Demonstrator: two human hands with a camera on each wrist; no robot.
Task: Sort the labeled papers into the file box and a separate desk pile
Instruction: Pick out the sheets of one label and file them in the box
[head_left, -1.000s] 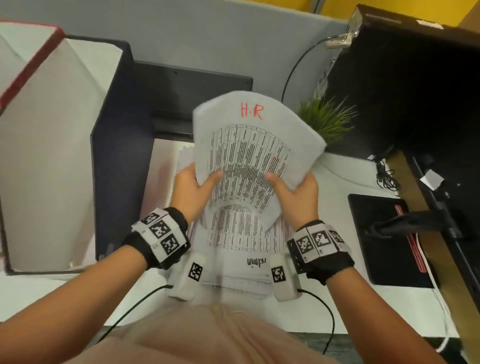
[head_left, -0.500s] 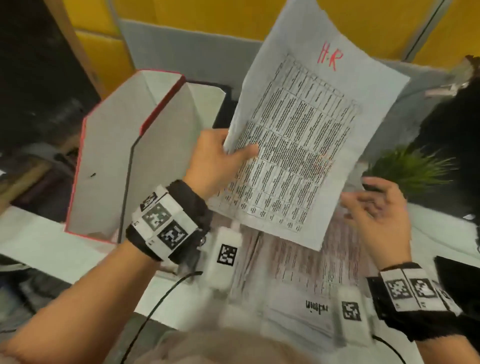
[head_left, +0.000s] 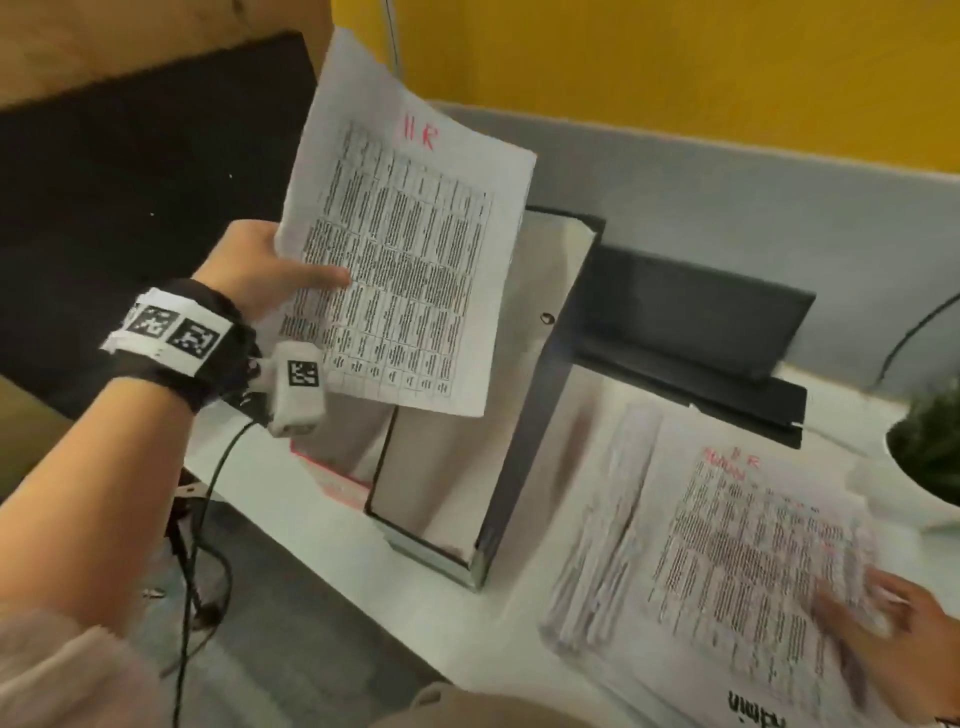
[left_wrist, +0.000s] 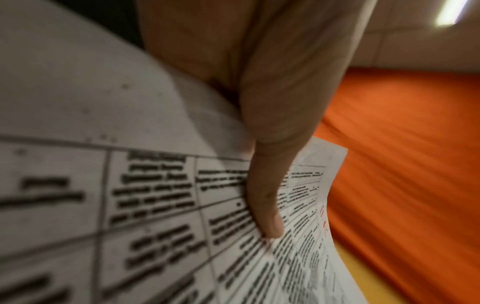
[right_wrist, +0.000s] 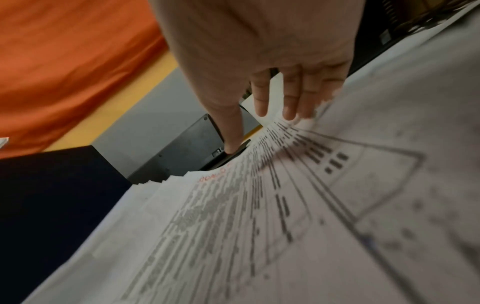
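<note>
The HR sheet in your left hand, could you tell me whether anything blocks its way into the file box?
Nothing visible does. The left hand pinches the HR sheet in the air in front of the open file box, with no object between them. The right hand rests on the desk pile, off to the side.

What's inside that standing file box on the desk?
Little shows: the file box looks open toward the camera, with pale inner walls and a divider. The held HR sheet, pinched in the left hand, covers its upper part, so papers already filed there can't be seen.
</note>
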